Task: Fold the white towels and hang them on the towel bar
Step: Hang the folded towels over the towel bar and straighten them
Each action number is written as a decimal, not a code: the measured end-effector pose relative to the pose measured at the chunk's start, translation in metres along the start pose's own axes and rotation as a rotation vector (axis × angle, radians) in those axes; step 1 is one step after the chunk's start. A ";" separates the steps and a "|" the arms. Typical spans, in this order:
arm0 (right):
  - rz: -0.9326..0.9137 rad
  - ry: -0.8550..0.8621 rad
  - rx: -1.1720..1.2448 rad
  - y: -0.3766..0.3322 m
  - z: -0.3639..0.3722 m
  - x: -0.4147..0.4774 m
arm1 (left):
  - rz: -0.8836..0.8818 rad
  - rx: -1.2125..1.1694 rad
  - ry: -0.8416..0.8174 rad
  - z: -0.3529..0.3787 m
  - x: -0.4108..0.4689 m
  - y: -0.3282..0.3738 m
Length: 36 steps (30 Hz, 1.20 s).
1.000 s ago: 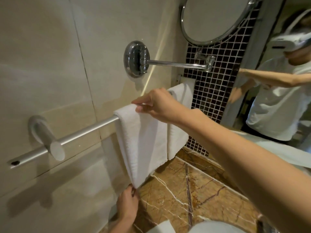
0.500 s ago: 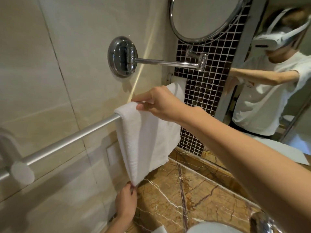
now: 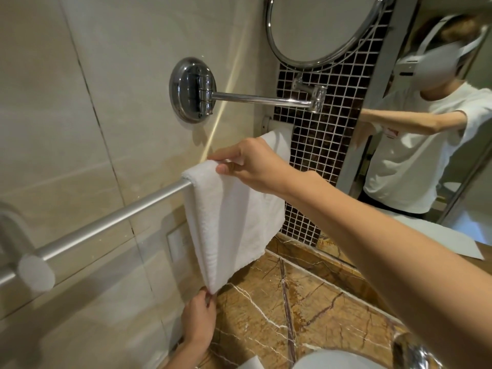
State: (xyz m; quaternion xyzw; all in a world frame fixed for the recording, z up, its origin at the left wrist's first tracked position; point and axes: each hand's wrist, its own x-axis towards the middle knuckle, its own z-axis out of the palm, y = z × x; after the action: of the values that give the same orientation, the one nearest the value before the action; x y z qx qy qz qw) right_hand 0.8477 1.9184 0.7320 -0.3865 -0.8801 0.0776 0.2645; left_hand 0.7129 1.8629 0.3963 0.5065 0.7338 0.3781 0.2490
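- The folded white terry towel (image 3: 234, 214) hangs draped over the brushed silver metal towel bar (image 3: 114, 222), above the brown veined marble worktop (image 3: 306, 302).
- The right hand (image 3: 250, 163) pinches the towel's top fold at the bar between thumb and forefinger.
- The left hand (image 3: 198, 318) grips the towel's lowest corner with curled fingers.
- A second white towel (image 3: 277, 145) shows just beyond the right hand.

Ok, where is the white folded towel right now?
In the head view's centre, the white folded towel hangs over the silver metal towel bar, right hand pinching its top fold, left hand pinching its bottom corner above the brown marble counter.
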 end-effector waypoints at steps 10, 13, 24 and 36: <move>0.046 -0.046 -0.104 -0.007 0.001 -0.005 | -0.024 0.025 0.019 -0.009 0.001 0.005; 0.017 0.002 -0.150 -0.011 0.002 -0.014 | -0.018 0.025 0.021 -0.011 0.000 0.011; 0.102 -0.117 -0.275 -0.008 -0.001 -0.079 | 0.031 0.024 0.020 -0.027 -0.029 0.029; 0.076 -0.285 -0.219 -0.010 0.034 -0.249 | 0.130 0.317 0.038 -0.058 -0.147 0.022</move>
State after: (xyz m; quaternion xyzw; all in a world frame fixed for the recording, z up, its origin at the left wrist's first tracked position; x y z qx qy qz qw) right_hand 0.9636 1.7345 0.6057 -0.4311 -0.8967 0.0451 0.0901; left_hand 0.7348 1.7132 0.4455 0.5787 0.7543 0.2827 0.1271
